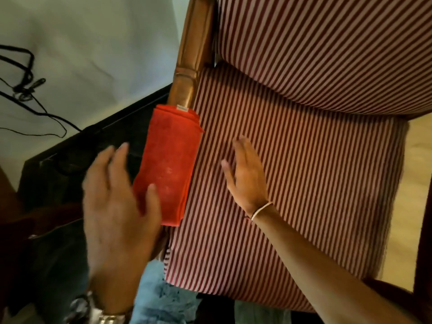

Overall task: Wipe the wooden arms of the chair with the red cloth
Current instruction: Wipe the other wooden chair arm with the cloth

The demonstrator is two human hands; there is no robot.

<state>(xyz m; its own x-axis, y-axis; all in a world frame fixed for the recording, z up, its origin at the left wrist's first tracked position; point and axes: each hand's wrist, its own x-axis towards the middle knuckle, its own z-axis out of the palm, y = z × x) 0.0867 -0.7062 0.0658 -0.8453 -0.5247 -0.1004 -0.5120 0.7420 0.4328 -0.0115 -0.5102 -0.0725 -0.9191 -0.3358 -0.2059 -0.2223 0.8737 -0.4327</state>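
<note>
A folded red cloth [169, 162] lies draped over the chair's left wooden arm [190, 64], covering its near end. My left hand [117, 206] hovers just left of the cloth with fingers spread; its thumb touches the cloth's lower edge, and it looks blurred. My right hand [245, 174] is open, palm down, over the red-and-white striped seat cushion [304, 183], a short way right of the cloth. The chair's right wooden arm [424, 230] shows only as a dark strip at the frame's right edge.
A striped back cushion [327, 43] fills the top right. A black box-like object [81, 148] stands left of the chair arm, with black cables [28, 90] on a white sheet behind it. Pale floor [413, 160] shows at right.
</note>
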